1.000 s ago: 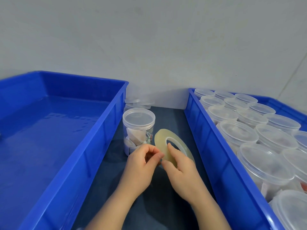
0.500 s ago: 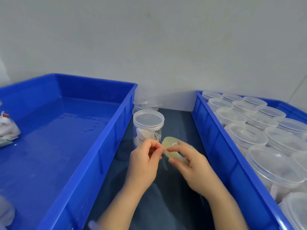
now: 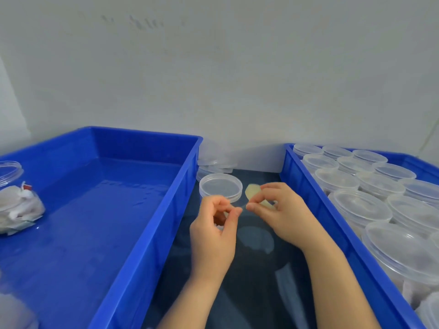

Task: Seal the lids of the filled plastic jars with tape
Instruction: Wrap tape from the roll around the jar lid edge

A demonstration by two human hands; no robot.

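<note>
The right hand (image 3: 282,212) grips the tape roll (image 3: 253,191) (mostly hidden behind its fingers). The left hand (image 3: 215,224) pinches the strip (image 3: 240,206) pulled off it. The jar (image 3: 220,186), lid on, stands at the left hand's 12 o'clock, between the left bin (image 3: 166,222) and the right bin (image 3: 342,233).

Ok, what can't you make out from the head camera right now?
Head view:
Tape roll: mostly hidden by the right hand.
Jar behind the left hand: body hidden by it, so any tape there is unseen.
Pulled tape strip: thin, clear, blurred.
Jars in the right bin: cut off by the frame edge.
</note>
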